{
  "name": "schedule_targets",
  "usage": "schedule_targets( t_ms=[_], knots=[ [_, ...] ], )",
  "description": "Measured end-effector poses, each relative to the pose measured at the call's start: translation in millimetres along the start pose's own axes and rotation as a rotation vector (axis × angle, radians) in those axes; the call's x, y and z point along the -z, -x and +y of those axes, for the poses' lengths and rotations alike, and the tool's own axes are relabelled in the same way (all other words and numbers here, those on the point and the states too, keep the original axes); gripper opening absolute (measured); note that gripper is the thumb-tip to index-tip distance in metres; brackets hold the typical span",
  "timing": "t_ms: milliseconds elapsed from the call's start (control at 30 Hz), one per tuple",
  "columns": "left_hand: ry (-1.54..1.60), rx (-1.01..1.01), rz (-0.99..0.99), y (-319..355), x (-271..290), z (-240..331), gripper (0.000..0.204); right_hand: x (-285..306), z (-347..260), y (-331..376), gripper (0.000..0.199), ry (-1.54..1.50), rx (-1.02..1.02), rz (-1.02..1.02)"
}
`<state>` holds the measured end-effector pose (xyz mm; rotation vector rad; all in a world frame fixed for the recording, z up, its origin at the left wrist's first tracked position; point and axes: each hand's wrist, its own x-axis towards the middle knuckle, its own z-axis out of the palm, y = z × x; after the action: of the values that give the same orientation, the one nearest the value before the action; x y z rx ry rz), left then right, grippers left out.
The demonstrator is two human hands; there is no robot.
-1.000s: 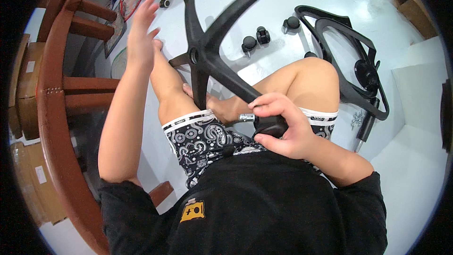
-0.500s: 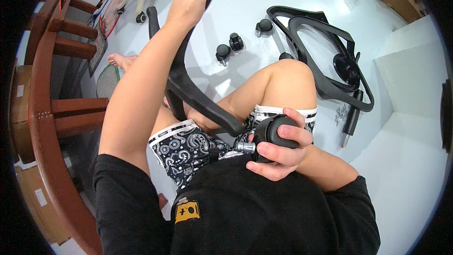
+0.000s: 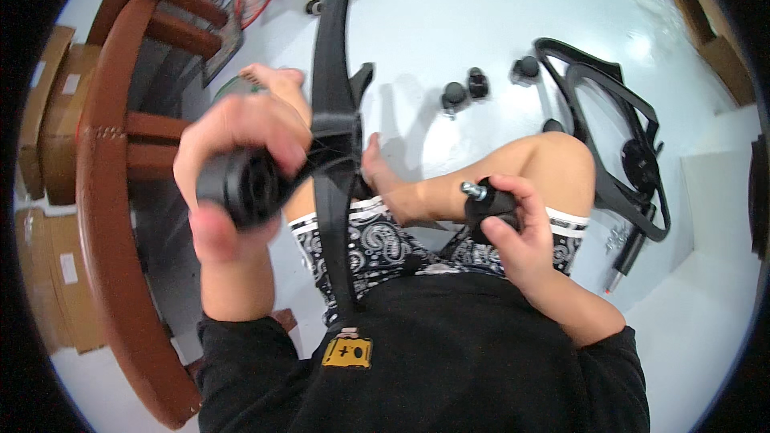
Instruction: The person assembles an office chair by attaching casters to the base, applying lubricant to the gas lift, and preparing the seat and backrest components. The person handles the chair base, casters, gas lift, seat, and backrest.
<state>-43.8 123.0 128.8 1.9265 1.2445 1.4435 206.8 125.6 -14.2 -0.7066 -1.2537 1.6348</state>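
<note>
A black chair base (image 3: pixel 337 140) with long legs stands over my lap, one leg pointing away from me and another down against my shirt. My left hand (image 3: pixel 228 132), slightly blurred, is wrapped round the thick round end of the leg on the left; a dark round opening in that end faces me. In my right hand (image 3: pixel 525 244) is a black caster (image 3: pixel 487 208), held between thumb and fingers above my thigh. Its metal stem points up and to the left, apart from the base.
Several loose casters (image 3: pixel 454 96) lie on the pale floor ahead. Further right are a black chair back frame (image 3: pixel 577 72), a gas cylinder (image 3: pixel 630 255) and a small heap of screws (image 3: pixel 616 237). Brown wooden furniture (image 3: pixel 120 273) lines my left, with cardboard boxes (image 3: pixel 70 128) beyond it.
The chair base has turned, and my left hand has come nearer, gripping a leg end at the left. The caster has moved forward from my chest, and its stem has tipped upward.
</note>
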Motion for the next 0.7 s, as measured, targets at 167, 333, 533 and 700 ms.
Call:
schedule_targets(
  t_ms=[167,333,533,700],
  knots=[
    [0.056,-0.271,0.049,21.5,24.1,12.6,0.075,-23.9,4.6,-3.5,0.037,-0.513,-0.41,-0.006],
    [-0.183,-0.503,0.123,36.1,32.9,-5.3,0.061,-42.7,8.4,-8.2,0.032,-0.295,-0.455,-0.049],
    [-0.123,-0.523,-0.015,69.3,21.1,-30.2,0.057,-50.4,5.8,-6.5,0.044,-0.51,-0.598,-0.113],
    [-0.101,-0.516,-0.024,94.4,9.0,-35.4,0.047,-58.7,8.9,-8.6,0.046,-0.688,-0.803,-0.229]
  ],
)
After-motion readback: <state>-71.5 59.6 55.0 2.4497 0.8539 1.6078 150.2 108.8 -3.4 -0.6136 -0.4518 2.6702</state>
